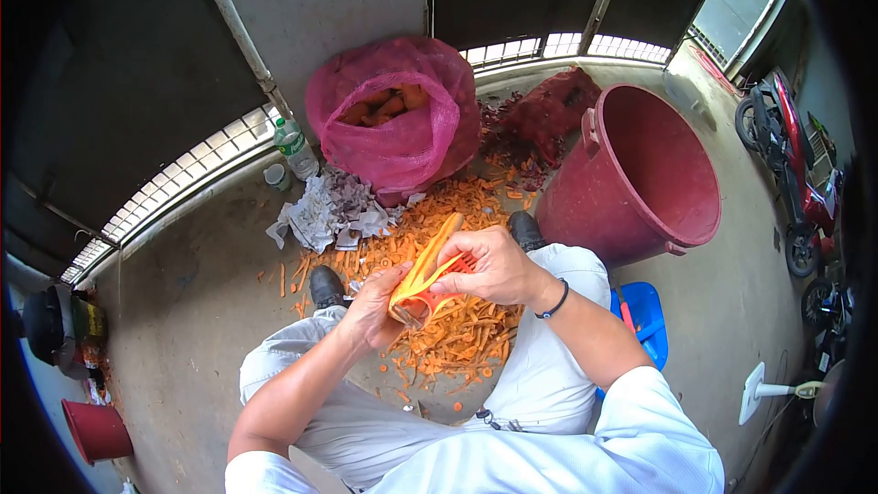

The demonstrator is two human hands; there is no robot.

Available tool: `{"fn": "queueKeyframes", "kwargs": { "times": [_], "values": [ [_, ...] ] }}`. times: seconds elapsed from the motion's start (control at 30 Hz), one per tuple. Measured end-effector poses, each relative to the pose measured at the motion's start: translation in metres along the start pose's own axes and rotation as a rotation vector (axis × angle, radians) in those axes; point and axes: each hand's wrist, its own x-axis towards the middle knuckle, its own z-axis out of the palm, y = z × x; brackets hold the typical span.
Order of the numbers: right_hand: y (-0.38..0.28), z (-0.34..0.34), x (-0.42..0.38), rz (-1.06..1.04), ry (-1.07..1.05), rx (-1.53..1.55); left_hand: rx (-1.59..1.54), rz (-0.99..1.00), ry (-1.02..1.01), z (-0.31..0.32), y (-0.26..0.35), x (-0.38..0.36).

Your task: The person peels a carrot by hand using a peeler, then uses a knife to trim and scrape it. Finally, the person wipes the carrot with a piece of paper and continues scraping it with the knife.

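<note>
My left hand (373, 304) is closed around a carrot (422, 270), which is held at a slant above the floor between my knees. Its upper end points away from me, and its surface looks bright orange. Pinched in my right hand (494, 267) is a red-orange peeler (448, 282), lying against the carrot's side; fingers hide part of it. Below both hands a broad pile of carrot peelings (466, 338) covers the floor between my shoes.
A pink mesh sack (402, 151) with carrots inside stands ahead, beside crumpled paper (325, 210) and a plastic bottle (294, 148). A large dark-red bucket (585, 187) leans at the right, near a red mesh sack (553, 114). Blue plastic (647, 316) shows beside my right leg.
</note>
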Motion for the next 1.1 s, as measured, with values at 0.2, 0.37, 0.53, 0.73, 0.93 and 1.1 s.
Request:
{"fn": "queueKeyframes", "kwargs": {
  "times": [0.2, 0.37, 0.53, 0.73, 0.93, 1.1],
  "values": [
    [0.006, -0.007, -0.004, 0.005, 0.026, 0.061, -0.031, 0.055, -0.094, 0.009, -0.002, -0.001],
    [0.034, -0.042, -0.001, 0.033, 0.302, 0.11, 0.066, 0.105, -0.087, 0.013, 0.004, -0.005],
    [0.04, -0.072, 0.0, 0.029, 0.673, -0.466, 0.147, 0.018, -0.07, 0.0, 0.008, 0.0],
    [0.048, -0.08, -0.001, -0.017, 0.695, -0.178, 0.18, -0.101, 0.017, -0.002, 0.017, -0.005],
    [0.008, -0.017, -0.001, 0.066, 0.147, 0.027, 0.175, 0.071, 0.037, 0.003, 0.012, -0.002],
    [0.018, -0.026, 0.004, -0.013, 0.186, -0.057, 0.265, 0.106, -0.053, 0.001, 0.004, 0.001]
  ]
}}
